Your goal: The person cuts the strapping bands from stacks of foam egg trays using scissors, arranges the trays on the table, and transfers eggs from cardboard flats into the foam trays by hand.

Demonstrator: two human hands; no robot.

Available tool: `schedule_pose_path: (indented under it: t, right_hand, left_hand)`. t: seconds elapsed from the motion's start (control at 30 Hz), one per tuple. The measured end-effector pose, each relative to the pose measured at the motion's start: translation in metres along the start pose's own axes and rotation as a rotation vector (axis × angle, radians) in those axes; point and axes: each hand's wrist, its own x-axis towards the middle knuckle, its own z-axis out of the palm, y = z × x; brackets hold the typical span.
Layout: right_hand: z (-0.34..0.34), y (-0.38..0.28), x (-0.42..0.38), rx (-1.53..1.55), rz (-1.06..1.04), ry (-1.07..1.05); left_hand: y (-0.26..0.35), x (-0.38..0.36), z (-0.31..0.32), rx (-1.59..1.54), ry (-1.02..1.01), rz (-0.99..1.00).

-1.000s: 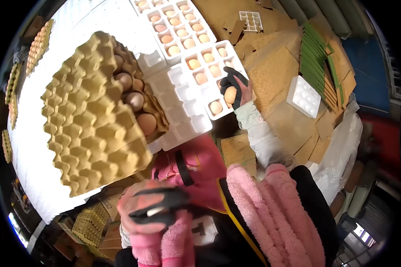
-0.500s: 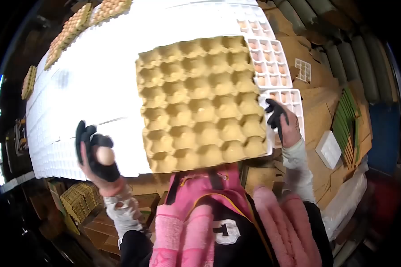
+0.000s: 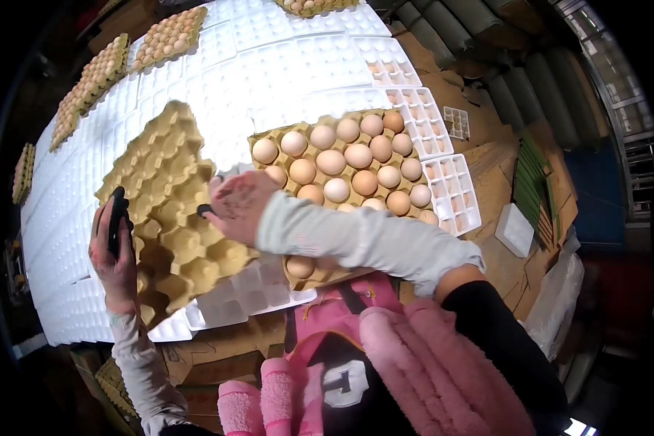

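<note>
An empty pulp egg tray (image 3: 171, 182) is tilted over the left part of the table. My left hand (image 3: 115, 254), in a black finger glove, is closed at its left edge; whatever lies inside the palm is hidden. Reaching across my body, my right hand (image 3: 241, 207) grips the tray's right edge, its fingers partly out of sight. Beside it, a second pulp tray full of brown eggs (image 3: 330, 161) lies in front of me, partly covered by my right sleeve.
White plastic egg trays (image 3: 454, 190) cover the table in rows, some at the right holding eggs. More filled pulp trays (image 3: 168, 36) stand along the far left edge. A white foam block (image 3: 514, 229) and green slats (image 3: 532, 182) lie at the right on cardboard.
The empty tray has moved left, and the tray of eggs now shows. My right hand has crossed to the left. The egg in my left hand is no longer visible.
</note>
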Motion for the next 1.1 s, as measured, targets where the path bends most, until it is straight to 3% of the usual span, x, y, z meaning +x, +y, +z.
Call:
schedule_pose_path:
  t: [0.13, 0.2, 0.27, 0.3, 0.33, 0.4, 0.47, 0.5, 0.53, 0.6, 0.63, 0.67, 0.73, 0.77, 0.8, 0.87, 0.9, 0.93, 1.0, 1.03, 1.07, 1.1]
  right_hand:
    - [0.018, -0.007, 0.018, 0.38, -0.013, 0.168]
    - [0.029, 0.057, -0.019, 0.448, -0.132, 0.779]
    - [0.038, 0.156, -0.061, 0.555, -0.06, 0.711]
    - [0.038, 0.2, -0.087, 0.518, 0.122, 0.526]
    - [0.074, 0.245, -0.101, 0.664, 0.213, 0.439]
    - [0.099, 0.276, -0.126, 0.586, 0.241, 0.107]
    - [0.109, 0.286, -0.125, 0.397, 0.154, 0.169]
    - [0.113, 0.289, -0.126, 0.303, 0.113, 0.206]
    - [0.112, 0.29, -0.128, 0.509, 0.158, 0.274]
    - [0.107, 0.288, -0.141, 0.916, 0.246, 0.406]
    - [0.114, 0.291, -0.146, 1.358, 0.23, 0.621]
    - [0.104, 0.3, -0.154, 1.622, 0.172, 0.662]
    - [0.103, 0.3, -0.14, 1.913, 0.005, 0.521]
    - [0.094, 0.297, -0.127, 1.753, 0.099, 0.381]
    - [0.084, 0.282, -0.106, 1.366, 0.362, 0.199]
    - [0.094, 0.26, -0.077, 0.308, 0.109, 0.177]
    - [0.064, 0.233, -0.073, 0.116, 0.268, -0.109]
    - [0.077, 0.243, -0.077, 0.203, 0.211, -0.016]
    - [0.097, 0.268, -0.097, 0.779, 0.085, 0.235]
    - [0.108, 0.277, -0.107, 1.157, 0.103, 0.354]
    - [0.114, 0.278, -0.113, 1.533, 0.125, 0.47]
    - [0.109, 0.271, -0.109, 1.829, 0.088, 0.502]
  left_hand:
    - [-0.106, -0.047, 0.048, 0.171, 0.007, -0.072]
    - [-0.129, -0.07, 0.071, 0.103, -0.114, -0.172]
    - [-0.138, -0.078, 0.085, 0.358, -0.195, -0.102]
    - [-0.127, -0.069, 0.09, 0.447, -0.171, -0.046]
    - [-0.1, -0.046, 0.094, 0.387, -0.131, 0.029]
    - [-0.036, 0.01, 0.114, 0.11, -0.061, 0.138]
    - [0.036, 0.058, 0.151, -0.288, -0.049, 0.192]
    - [0.066, 0.079, 0.169, -0.272, -0.078, 0.28]
    - [0.086, 0.099, 0.194, -0.304, -0.158, 0.387]
    - [0.109, 0.115, 0.24, -0.144, -0.5, 0.347]
    - [0.116, 0.116, 0.253, -0.042, -0.507, 0.395]
    - [0.124, 0.127, 0.256, -0.043, -0.771, 0.229]
    - [0.128, 0.134, 0.258, 0.074, -0.783, 0.357]
    - [0.124, 0.13, 0.268, 0.0, -0.618, 0.473]
    - [0.121, 0.124, 0.275, -0.074, -0.45, 0.577]
    - [0.133, 0.124, 0.266, -0.022, -0.535, 0.525]
    - [0.13, 0.127, 0.254, -0.192, -0.533, 0.381]
    - [0.124, 0.128, 0.243, -0.361, -0.521, 0.232]
    - [0.086, 0.128, 0.21, -1.082, -0.393, -0.244]
    - [0.058, 0.126, 0.193, -1.323, -0.232, -0.396]
    - [0.027, 0.119, 0.181, -1.594, -0.157, -0.427]
    - [0.008, 0.11, 0.178, -1.065, -0.211, -0.196]
